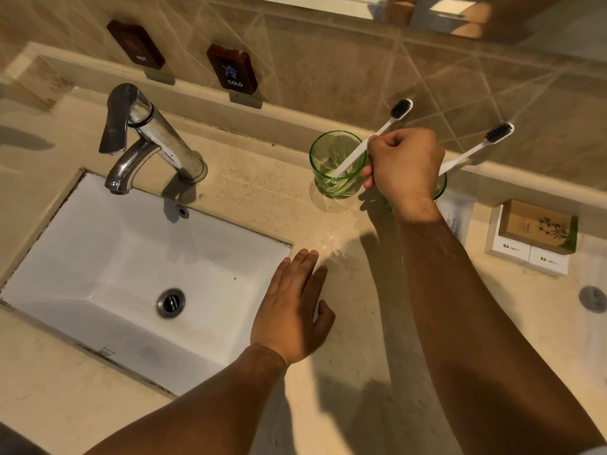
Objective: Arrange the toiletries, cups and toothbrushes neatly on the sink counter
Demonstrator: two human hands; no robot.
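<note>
Toothbrushes, 2 of them, stand right of centre in the frame, each white-handled with dark bristles. The first toothbrush [371, 142] leans in a green glass cup [338, 164] and the right hand [405, 165] is closed around its handle just above the rim. The second toothbrush [476, 149] slants up to the right from a second cup [441, 187] that is mostly hidden behind that hand (only a green edge shows).

To do this step well, I judge the handle end should settle on the cup's bottom before the fingers let go, so the cup does not tip or slide on the desk [262, 192]. Matching the lean of the 2 brushes would look neat.

The left hand [292, 310] lies flat and spread at lower centre, holding nothing, beside the sink [82, 244], well apart from both cups. At the right edge, a small soap box [538, 226] sits on white packets [528, 254].
</note>
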